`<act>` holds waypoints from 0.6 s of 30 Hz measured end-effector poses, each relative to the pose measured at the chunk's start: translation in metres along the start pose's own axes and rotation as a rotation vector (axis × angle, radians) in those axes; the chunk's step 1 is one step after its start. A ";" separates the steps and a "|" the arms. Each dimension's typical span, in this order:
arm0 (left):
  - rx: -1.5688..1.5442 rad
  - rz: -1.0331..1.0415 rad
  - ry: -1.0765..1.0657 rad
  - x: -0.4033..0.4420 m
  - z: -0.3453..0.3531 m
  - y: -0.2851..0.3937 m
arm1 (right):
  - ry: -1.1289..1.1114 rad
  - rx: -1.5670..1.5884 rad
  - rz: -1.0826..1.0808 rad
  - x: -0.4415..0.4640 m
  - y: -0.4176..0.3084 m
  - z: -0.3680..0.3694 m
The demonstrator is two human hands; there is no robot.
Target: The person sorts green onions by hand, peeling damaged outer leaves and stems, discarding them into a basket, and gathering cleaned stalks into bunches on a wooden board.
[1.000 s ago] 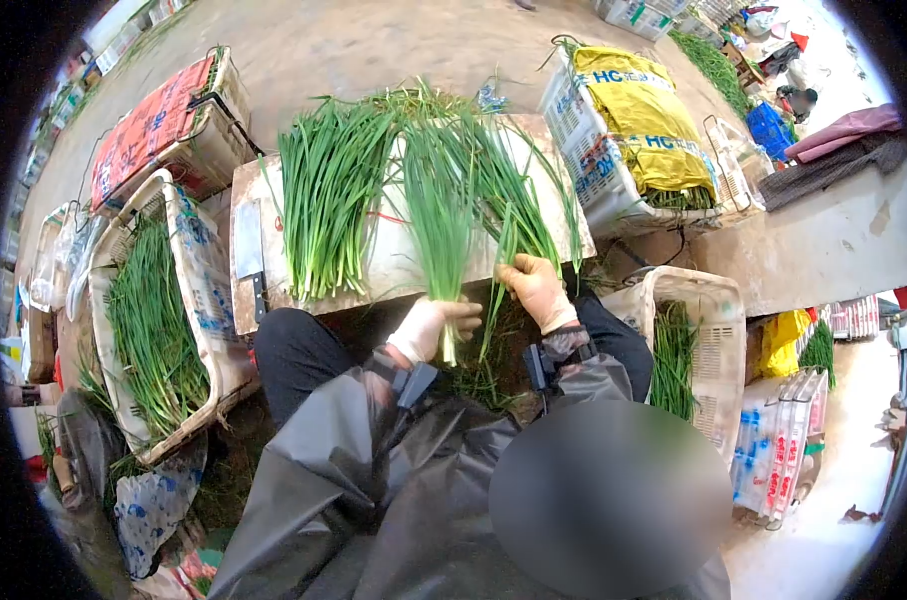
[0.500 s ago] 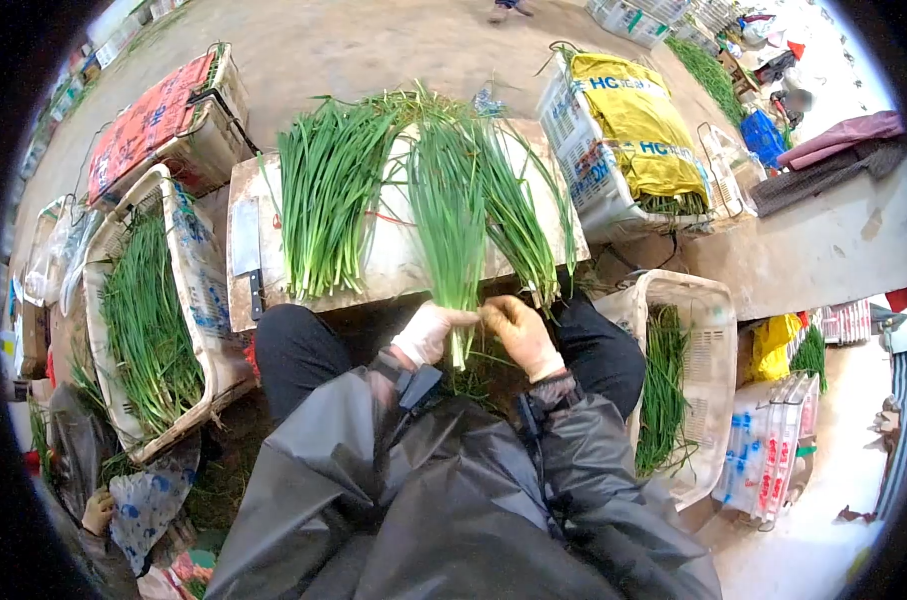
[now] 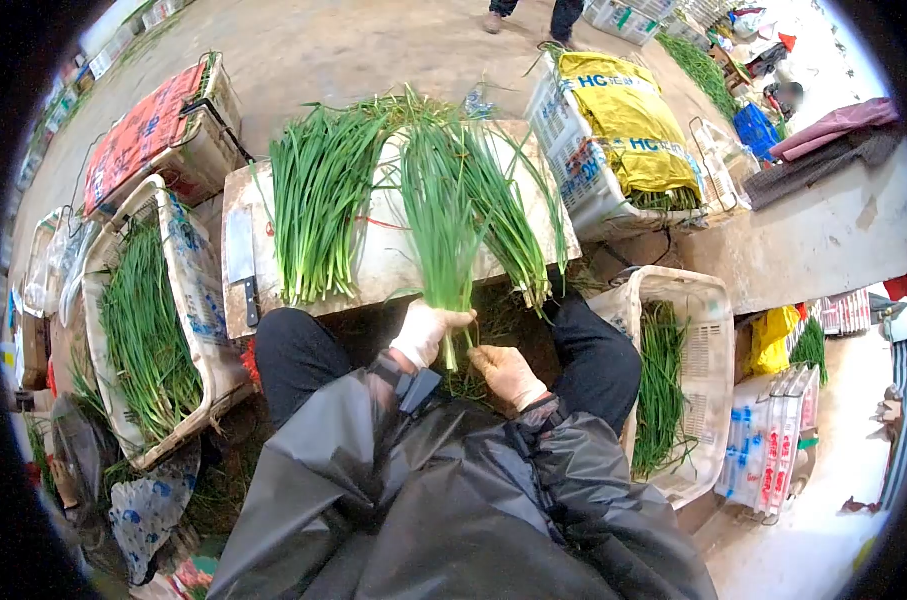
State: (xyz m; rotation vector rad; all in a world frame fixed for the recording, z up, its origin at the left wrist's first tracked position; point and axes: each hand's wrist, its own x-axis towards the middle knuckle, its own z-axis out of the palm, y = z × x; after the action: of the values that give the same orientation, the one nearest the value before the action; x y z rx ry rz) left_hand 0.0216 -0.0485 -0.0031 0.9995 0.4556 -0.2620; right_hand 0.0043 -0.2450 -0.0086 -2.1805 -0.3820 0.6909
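My left hand [image 3: 432,328], in a pale glove, is closed round a bunch of green stalks [image 3: 441,235] near their white ends, over my lap. The leaves reach up over the board [image 3: 386,250]. My right hand [image 3: 507,374], also gloved, is closed just right of the white ends; a thin strand seems to run to its fingertips, but what it grips is too small to name. A thick pile of stalks [image 3: 319,200] lies left on the board, a looser pile [image 3: 509,215] right. A cleaver [image 3: 242,258] lies at the board's left edge.
A crate of greens [image 3: 152,330] stands left, another [image 3: 660,390] right. Behind are a red-covered crate [image 3: 144,135] and a yellow-covered crate [image 3: 636,130]. A person's legs [image 3: 564,18] show at the top. A low ledge [image 3: 804,235] is at right.
My right hand went from a hanging strand to the bunch, then down beside its white ends. My left hand kept its hold. A person's legs have come into view at the top.
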 end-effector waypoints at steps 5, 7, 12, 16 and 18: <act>-0.139 0.011 -0.050 0.018 -0.014 0.011 | -0.455 -0.505 0.130 -0.014 0.013 -0.006; -0.248 0.056 -0.077 0.021 -0.015 0.015 | -0.469 -0.595 0.125 -0.019 0.012 -0.019; -0.400 -0.024 -0.009 0.018 -0.007 0.020 | 0.663 -0.371 -0.132 0.014 -0.010 -0.067; -0.365 -0.081 0.076 0.027 -0.013 0.002 | 0.822 -0.626 0.015 0.050 -0.002 -0.108; -0.373 -0.068 0.074 0.026 -0.008 0.002 | 0.708 -0.556 0.180 0.079 0.034 -0.109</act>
State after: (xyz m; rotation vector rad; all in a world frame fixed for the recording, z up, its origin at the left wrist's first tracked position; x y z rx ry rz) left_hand 0.0432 -0.0407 -0.0176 0.6316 0.5820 -0.1922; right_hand 0.1337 -0.2951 -0.0045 -2.8255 0.0089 -0.1590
